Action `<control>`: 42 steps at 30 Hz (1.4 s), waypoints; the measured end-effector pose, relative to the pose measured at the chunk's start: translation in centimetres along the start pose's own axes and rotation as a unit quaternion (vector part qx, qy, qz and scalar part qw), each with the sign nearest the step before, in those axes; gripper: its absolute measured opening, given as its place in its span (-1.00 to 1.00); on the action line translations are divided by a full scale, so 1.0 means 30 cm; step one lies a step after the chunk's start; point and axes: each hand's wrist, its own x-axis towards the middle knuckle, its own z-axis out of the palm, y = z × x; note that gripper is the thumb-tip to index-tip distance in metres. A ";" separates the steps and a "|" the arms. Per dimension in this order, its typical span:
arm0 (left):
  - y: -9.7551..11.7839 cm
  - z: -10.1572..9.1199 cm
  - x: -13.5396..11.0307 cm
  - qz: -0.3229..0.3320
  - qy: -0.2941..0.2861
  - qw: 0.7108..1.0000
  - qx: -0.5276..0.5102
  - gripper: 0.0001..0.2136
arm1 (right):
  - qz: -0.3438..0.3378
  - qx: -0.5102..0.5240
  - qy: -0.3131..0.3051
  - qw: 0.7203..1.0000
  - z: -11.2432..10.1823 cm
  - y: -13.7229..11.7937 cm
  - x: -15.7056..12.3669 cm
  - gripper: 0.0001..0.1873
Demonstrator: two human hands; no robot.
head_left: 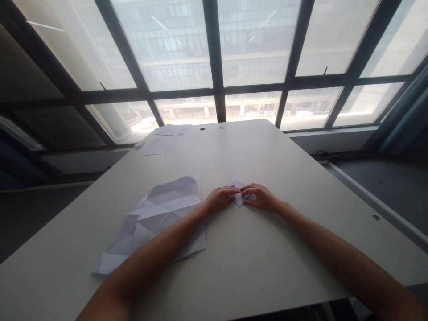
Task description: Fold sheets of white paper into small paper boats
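Note:
A small folded piece of white paper [238, 193] lies on the pale table [254, 249], partly covered by both hands. My left hand [220, 199] and my right hand [261, 198] rest palm-down on the tabletop, their fingertips meeting on this paper and holding it. Left of my left hand lies a large white paper sheet [154, 218], crumpled or creased into many triangular facets. My left forearm crosses over the sheet's lower right part and hides some of it.
Loose white paper sheets [172, 129] and a printed page [155, 145] lie at the far end of the table, near a small white object [138, 144]. Two dark holes [202, 129] mark the far tabletop. Large dark-framed windows stand beyond, and grey floor lies on both sides.

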 end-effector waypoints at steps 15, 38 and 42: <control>0.013 -0.020 -0.012 0.010 -0.011 1.000 -0.020 -0.73 | -0.002 0.002 -0.022 1.000 -0.011 0.007 0.001 -0.82; 0.006 -0.005 -0.008 -0.018 -0.005 0.999 0.039 -0.72 | 0.038 -0.015 0.005 0.999 -0.012 -0.002 -0.002 -0.78; 0.024 -0.015 -0.004 -0.018 -0.002 0.999 0.035 -0.71 | 0.054 -0.017 0.018 0.998 -0.013 -0.007 -0.002 -0.78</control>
